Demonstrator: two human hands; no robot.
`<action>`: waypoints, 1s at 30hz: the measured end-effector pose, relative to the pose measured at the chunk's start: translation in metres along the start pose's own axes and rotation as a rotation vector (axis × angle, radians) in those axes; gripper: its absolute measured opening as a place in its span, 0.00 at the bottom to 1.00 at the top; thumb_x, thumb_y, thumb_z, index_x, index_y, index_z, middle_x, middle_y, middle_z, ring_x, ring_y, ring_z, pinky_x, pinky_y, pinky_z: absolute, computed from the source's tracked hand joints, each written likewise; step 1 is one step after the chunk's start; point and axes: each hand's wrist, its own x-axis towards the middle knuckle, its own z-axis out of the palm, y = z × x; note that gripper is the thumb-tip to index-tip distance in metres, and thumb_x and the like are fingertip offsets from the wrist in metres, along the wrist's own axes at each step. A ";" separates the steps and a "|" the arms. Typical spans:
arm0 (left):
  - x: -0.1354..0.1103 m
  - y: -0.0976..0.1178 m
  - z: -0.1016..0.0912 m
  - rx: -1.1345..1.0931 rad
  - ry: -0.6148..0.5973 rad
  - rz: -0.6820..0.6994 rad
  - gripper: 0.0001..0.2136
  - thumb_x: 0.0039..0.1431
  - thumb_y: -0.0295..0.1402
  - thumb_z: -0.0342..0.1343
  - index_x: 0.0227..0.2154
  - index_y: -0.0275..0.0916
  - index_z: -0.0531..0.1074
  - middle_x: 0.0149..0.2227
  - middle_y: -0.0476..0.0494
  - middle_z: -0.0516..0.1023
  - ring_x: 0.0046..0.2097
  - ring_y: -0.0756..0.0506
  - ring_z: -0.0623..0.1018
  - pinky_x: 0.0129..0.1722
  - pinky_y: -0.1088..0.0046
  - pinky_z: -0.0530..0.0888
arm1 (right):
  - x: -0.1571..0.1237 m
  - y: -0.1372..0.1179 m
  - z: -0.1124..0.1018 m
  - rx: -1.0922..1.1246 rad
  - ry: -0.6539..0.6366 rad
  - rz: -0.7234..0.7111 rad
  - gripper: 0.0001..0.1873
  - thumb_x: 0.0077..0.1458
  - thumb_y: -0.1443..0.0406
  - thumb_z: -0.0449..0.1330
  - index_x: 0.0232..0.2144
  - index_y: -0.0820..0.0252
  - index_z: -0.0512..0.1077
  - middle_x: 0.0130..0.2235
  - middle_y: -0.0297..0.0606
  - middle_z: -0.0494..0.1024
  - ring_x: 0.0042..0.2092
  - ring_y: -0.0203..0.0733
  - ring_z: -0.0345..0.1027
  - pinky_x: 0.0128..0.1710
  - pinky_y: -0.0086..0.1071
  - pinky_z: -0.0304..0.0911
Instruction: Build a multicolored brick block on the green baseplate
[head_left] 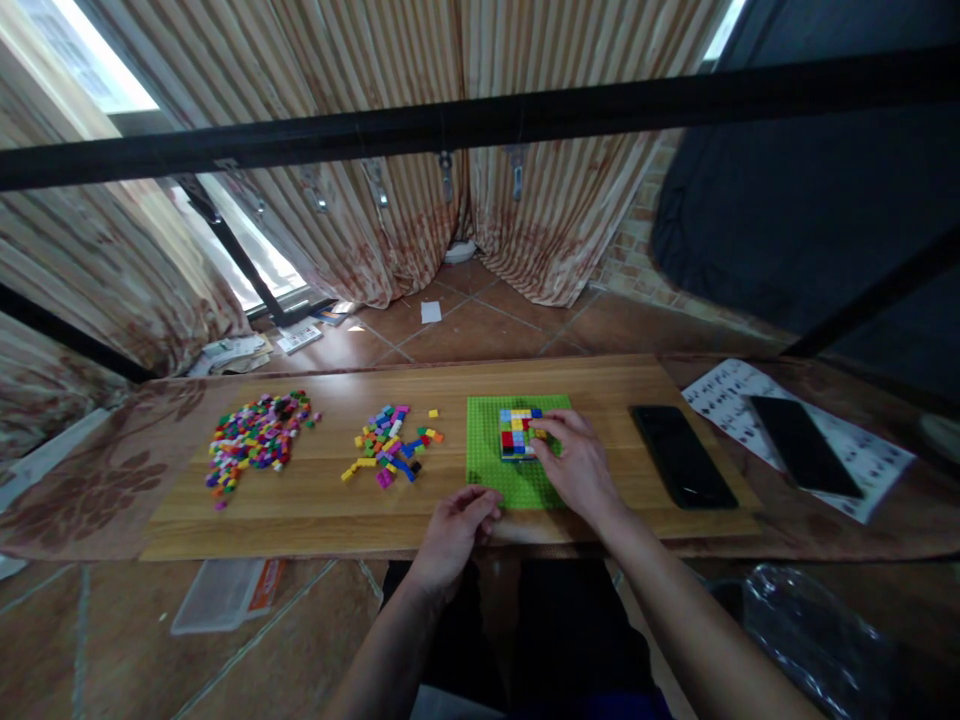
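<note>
A green studded baseplate (484,425) lies on the wooden board. On it stands a low block of building bricks (517,440) in red, yellow, white, blue and black. My right hand (574,455) reaches over the right side of this block. Its thumb and forefinger close around a small yellow-orange building brick (539,434) at the block's top. At the plate's front left corner is my left hand (461,520), with its fingers curled together; whatever they may hold is hidden.
Left of the plate lies a loose group of larger bricks (390,445), and farther left a heap of small bricks (259,435). A black phone (682,455) and another dark device (804,445) on a printed sheet (724,385) lie right. A black bar (480,120) crosses beyond the board.
</note>
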 end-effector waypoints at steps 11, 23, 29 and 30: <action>0.001 -0.001 -0.004 -0.006 0.002 0.000 0.15 0.43 0.42 0.65 0.26 0.34 0.73 0.23 0.51 0.69 0.22 0.56 0.62 0.23 0.78 0.57 | -0.005 -0.005 0.005 0.135 0.089 0.161 0.18 0.54 0.56 0.57 0.45 0.58 0.73 0.47 0.45 0.73 0.49 0.48 0.66 0.48 0.44 0.64; 0.001 -0.002 -0.006 -0.006 0.000 -0.014 0.14 0.43 0.42 0.65 0.26 0.35 0.73 0.23 0.50 0.70 0.22 0.56 0.63 0.22 0.78 0.58 | 0.002 0.015 0.039 0.349 0.192 0.386 0.24 0.51 0.53 0.59 0.47 0.60 0.71 0.43 0.45 0.77 0.40 0.45 0.71 0.42 0.42 0.68; 0.001 -0.002 -0.006 -0.004 -0.001 -0.010 0.14 0.43 0.41 0.65 0.25 0.34 0.73 0.22 0.51 0.69 0.22 0.56 0.63 0.22 0.78 0.57 | 0.004 0.009 0.036 0.348 0.182 0.393 0.22 0.52 0.54 0.58 0.45 0.62 0.73 0.42 0.47 0.78 0.39 0.46 0.72 0.42 0.42 0.68; 0.001 -0.002 -0.006 -0.006 -0.002 -0.007 0.14 0.43 0.41 0.65 0.25 0.34 0.73 0.22 0.51 0.69 0.22 0.56 0.63 0.22 0.78 0.57 | 0.004 0.009 0.036 0.342 0.180 0.396 0.22 0.52 0.55 0.58 0.45 0.63 0.73 0.42 0.47 0.79 0.39 0.46 0.73 0.42 0.43 0.68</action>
